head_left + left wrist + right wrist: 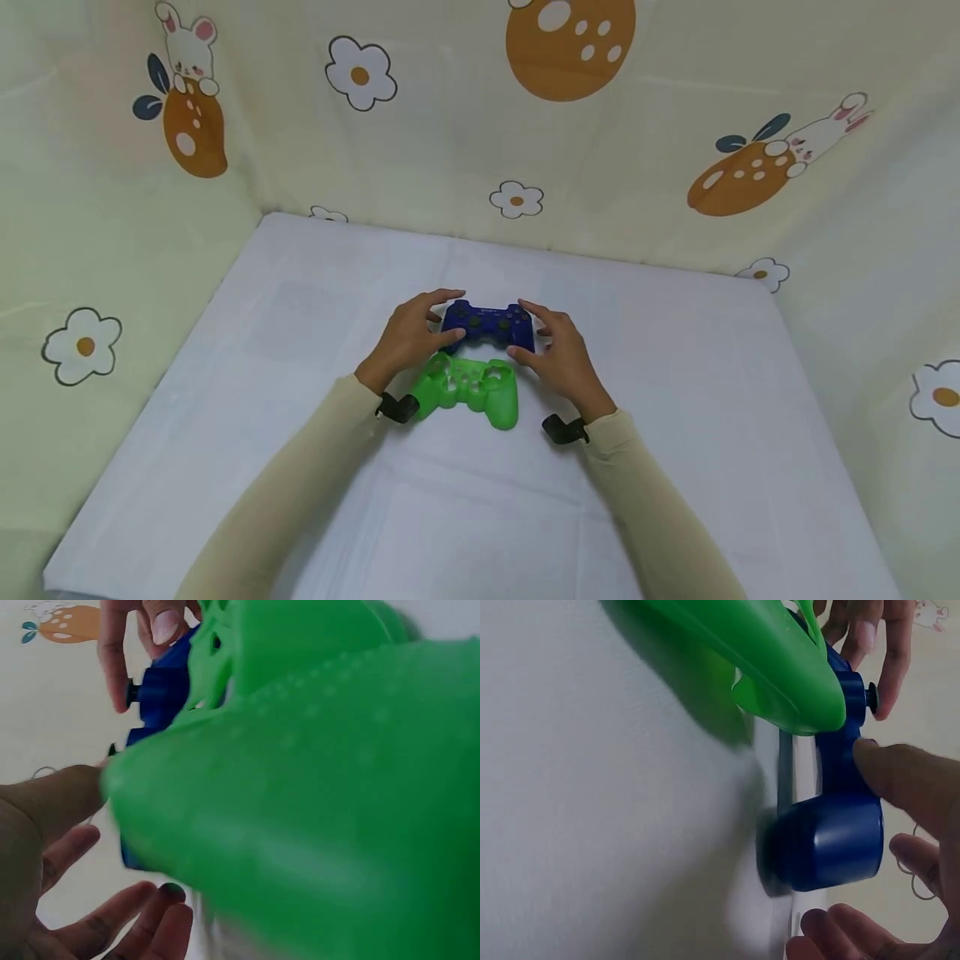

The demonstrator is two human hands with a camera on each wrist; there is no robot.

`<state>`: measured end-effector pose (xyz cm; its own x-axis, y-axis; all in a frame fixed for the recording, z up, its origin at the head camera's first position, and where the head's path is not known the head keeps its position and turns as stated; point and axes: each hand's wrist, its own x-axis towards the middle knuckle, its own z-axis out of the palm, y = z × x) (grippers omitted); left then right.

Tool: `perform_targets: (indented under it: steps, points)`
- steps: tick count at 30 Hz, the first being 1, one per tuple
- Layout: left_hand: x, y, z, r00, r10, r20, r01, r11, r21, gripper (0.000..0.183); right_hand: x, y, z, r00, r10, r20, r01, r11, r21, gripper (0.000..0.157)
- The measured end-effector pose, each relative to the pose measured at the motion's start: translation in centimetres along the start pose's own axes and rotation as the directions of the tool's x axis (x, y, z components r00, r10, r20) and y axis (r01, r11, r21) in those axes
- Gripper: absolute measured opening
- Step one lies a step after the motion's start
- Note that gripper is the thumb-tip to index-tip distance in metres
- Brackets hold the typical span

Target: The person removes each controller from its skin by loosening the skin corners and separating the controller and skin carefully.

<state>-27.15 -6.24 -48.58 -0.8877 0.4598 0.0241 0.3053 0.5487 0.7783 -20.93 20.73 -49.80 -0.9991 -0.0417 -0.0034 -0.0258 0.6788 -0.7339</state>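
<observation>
A dark blue game controller [489, 320] lies face up on the white tabletop. Just in front of it, toward the person, is a green, dotted, hollow controller cover [468, 381]. My left hand [411, 335] is at the controller's left side, thumb over its face near a thumbstick [873, 697], fingers spread. On the right side, my right hand [558, 350] has its thumb against the controller's grip and its index fingertip at the top edge. The lower fingers [855, 930] stand apart from the blue grip. In the left wrist view the cover hides much of the controller.
A white table [697, 433] extends around the items. Cream curtains [442, 142] with flowers and rabbits hang behind and at both sides. A black wrist camera [397, 407] on the left wrist overlaps the cover's left grip; another camera [564, 429] sits on the right wrist.
</observation>
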Motion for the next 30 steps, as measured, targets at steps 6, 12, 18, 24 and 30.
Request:
perform_targets:
  steps: [6, 12, 18, 24, 30]
  points:
    - [0.7, -0.2, 0.9, 0.998, -0.058, -0.003, 0.058, 0.998, -0.016, 0.065, 0.5, 0.1, 0.8, 1.000, 0.015, 0.008, -0.015, 1.000, 0.005, 0.077]
    - [0.8, -0.1, 1.1, 0.997, -0.073, -0.023, 0.073, 0.997, -0.027, 0.062, 0.8, -0.1, 1.1, 0.998, 0.056, -0.020, -0.056, 0.998, 0.017, 0.070]
    - [0.9, -0.3, 0.3, 0.995, -0.085, -0.051, 0.083, 0.996, -0.045, 0.061, 1.5, -1.1, 1.7, 0.995, 0.096, -0.027, -0.094, 0.995, 0.040, 0.070]
    - [1.2, -0.9, -0.6, 0.995, -0.081, -0.061, 0.078, 0.996, -0.051, 0.062, 2.4, -1.6, 2.4, 0.994, 0.103, -0.035, -0.102, 0.994, 0.039, 0.071]
    - [1.5, -1.4, -1.0, 0.993, -0.099, -0.068, 0.095, 0.994, -0.060, 0.063, 2.9, -1.9, 2.6, 0.996, 0.081, -0.026, -0.081, 0.996, 0.027, 0.072]
